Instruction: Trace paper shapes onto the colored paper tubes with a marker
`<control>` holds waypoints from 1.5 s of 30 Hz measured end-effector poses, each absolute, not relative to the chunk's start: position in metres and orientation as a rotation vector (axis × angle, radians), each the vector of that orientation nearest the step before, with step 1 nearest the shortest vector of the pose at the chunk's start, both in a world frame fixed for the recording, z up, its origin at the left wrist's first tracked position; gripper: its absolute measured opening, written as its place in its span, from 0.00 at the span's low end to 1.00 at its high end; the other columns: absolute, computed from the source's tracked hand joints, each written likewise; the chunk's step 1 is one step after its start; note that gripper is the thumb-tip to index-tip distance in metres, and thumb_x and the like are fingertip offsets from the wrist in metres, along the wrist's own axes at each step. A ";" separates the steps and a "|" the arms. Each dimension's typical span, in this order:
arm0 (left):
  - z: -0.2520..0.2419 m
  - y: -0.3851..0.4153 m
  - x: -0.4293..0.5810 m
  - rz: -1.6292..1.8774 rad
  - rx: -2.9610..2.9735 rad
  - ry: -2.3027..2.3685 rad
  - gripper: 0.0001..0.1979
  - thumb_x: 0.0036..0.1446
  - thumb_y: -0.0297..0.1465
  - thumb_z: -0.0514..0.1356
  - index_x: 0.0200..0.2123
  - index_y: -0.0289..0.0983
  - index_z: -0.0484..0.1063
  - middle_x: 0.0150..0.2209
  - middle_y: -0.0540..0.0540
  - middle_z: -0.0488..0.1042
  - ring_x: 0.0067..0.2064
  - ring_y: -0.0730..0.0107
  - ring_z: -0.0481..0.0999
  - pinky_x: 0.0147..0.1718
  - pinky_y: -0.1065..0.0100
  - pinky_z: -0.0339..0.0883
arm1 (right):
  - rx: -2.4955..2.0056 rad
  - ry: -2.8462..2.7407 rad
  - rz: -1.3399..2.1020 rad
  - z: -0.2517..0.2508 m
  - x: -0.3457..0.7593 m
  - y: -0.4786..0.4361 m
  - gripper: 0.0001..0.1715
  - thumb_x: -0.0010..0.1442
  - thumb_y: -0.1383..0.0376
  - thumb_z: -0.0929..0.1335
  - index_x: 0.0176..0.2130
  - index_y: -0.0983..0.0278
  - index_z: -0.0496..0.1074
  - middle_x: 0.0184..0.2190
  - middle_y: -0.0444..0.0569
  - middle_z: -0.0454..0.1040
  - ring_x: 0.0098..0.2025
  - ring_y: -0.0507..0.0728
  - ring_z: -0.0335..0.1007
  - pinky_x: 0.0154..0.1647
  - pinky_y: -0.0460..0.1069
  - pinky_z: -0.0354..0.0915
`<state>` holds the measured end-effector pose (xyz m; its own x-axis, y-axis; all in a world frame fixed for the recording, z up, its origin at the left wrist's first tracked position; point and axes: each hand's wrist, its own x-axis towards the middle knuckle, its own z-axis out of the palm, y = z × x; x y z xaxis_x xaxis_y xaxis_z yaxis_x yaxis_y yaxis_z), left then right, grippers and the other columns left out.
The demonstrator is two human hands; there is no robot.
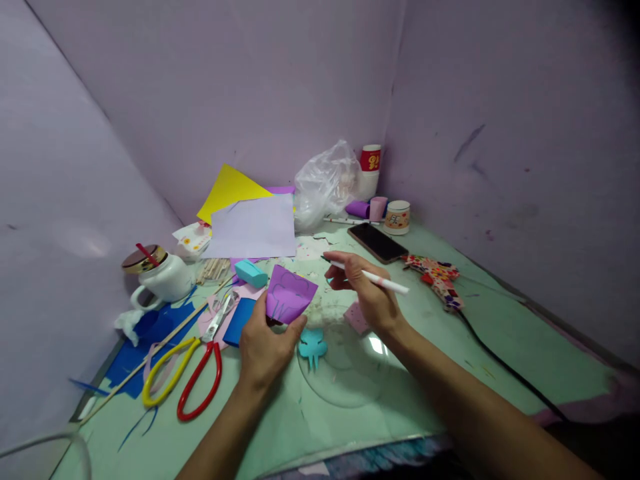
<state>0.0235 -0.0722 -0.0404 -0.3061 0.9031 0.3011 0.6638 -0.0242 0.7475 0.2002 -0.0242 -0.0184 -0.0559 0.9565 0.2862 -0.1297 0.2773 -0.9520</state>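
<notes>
Between its thumb and fingers, my left hand (267, 347) holds a small purple paper (290, 295) with a curved outline drawn on it. My right hand (367, 290) grips a white marker (383, 282), its dark tip pointing left toward the purple paper but apart from it. A light-blue paper cutout (313, 345) lies just right of my left hand, on a clear round plate (345, 393). Under my right hand's edge sits a pink paper piece (356, 318). Left of my left hand are a blue paper piece (239, 323) and scissors (200, 360) with one yellow and one red handle.
A white teapot-like mug (167, 280) stands at the left. Lilac (255, 230) and yellow sheets (230, 190) lie at the back, beside a plastic bag (325, 183). A phone (377, 241), paper cups (397, 217) and a patterned corded tool (437, 277) are at the right.
</notes>
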 end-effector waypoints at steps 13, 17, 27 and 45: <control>-0.039 -0.081 0.027 1.234 1.822 2.173 0.29 0.46 0.44 0.64 0.50 0.36 0.69 0.43 0.38 0.78 0.45 0.48 0.77 0.43 0.55 0.70 | -0.942 -1.588 0.886 -0.014 0.190 -0.039 0.08 0.53 0.62 0.70 0.27 0.63 0.71 0.20 0.42 0.72 0.20 0.49 0.65 0.21 0.44 0.60; -0.042 -0.081 0.026 1.283 1.865 2.165 0.32 0.46 0.45 0.64 0.52 0.35 0.68 0.44 0.37 0.78 0.45 0.48 0.77 0.43 0.55 0.70 | -0.936 -1.670 0.848 -0.016 0.187 -0.042 0.06 0.53 0.63 0.70 0.27 0.63 0.72 0.22 0.44 0.75 0.22 0.50 0.67 0.22 0.44 0.61; -0.042 -0.083 0.029 1.359 1.923 2.143 0.30 0.47 0.45 0.64 0.50 0.33 0.69 0.44 0.35 0.78 0.45 0.48 0.78 0.42 0.56 0.71 | -0.944 -1.657 0.807 -0.018 0.185 -0.042 0.06 0.54 0.64 0.69 0.27 0.63 0.72 0.21 0.43 0.74 0.21 0.50 0.67 0.22 0.44 0.60; -0.043 -0.083 0.027 1.338 1.904 2.162 0.32 0.47 0.46 0.64 0.51 0.32 0.70 0.43 0.35 0.79 0.44 0.49 0.78 0.43 0.57 0.71 | -1.012 -1.658 0.759 -0.014 0.185 -0.041 0.07 0.53 0.63 0.69 0.25 0.63 0.71 0.19 0.44 0.74 0.20 0.50 0.66 0.20 0.44 0.60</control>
<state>0.0272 -0.0829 -0.0426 -0.2810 0.8012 0.5284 0.8303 -0.0732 0.5525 0.1852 -0.0408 -0.0140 -0.1407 0.8923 0.4289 0.2587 0.4513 -0.8541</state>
